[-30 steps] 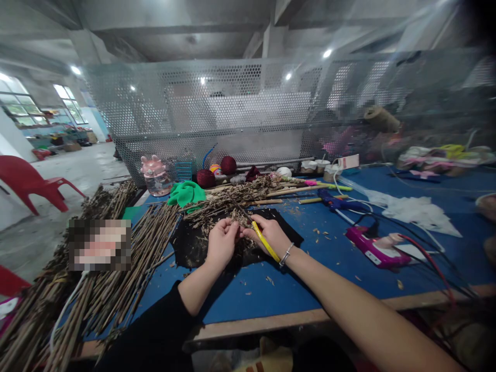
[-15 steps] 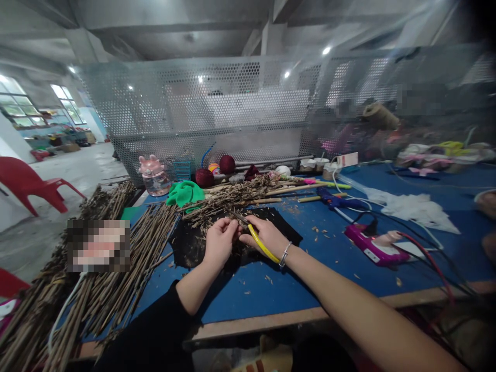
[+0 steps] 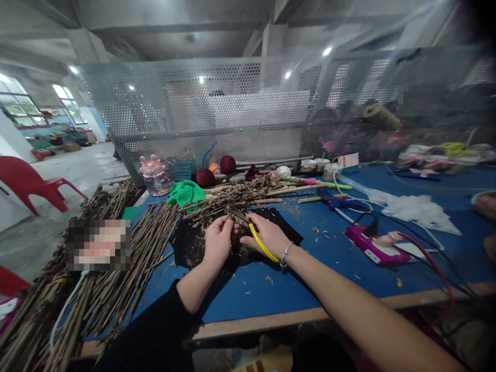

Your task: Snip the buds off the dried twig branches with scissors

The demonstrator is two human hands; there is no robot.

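My right hand [image 3: 267, 233] is closed round a pair of yellow-handled shears [image 3: 264, 247], whose dark blades point forward and left. My left hand [image 3: 218, 238] is closed in a pinch just left of the blades. A bit of dried plant stem seems to be at its fingertips, mostly hidden. Both hands are above a black cloth [image 3: 186, 247] strewn with plant scraps. Just beyond them lies a heap of dried stalks with seed heads [image 3: 228, 195].
Bundled bare sticks [image 3: 134, 268] cover the left side. Behind are a green cloth [image 3: 186, 193], a pink-lidded jar [image 3: 155, 175] and dark red yarn balls [image 3: 227, 164]. To the right are a blue glue gun [image 3: 337, 200], a purple power strip [image 3: 374, 248] with cords, and white plastic film [image 3: 414, 209].
The shears' blades appear a little further apart, and my right hand has shifted slightly. My left hand stays in its pinch at nearly the same spot.
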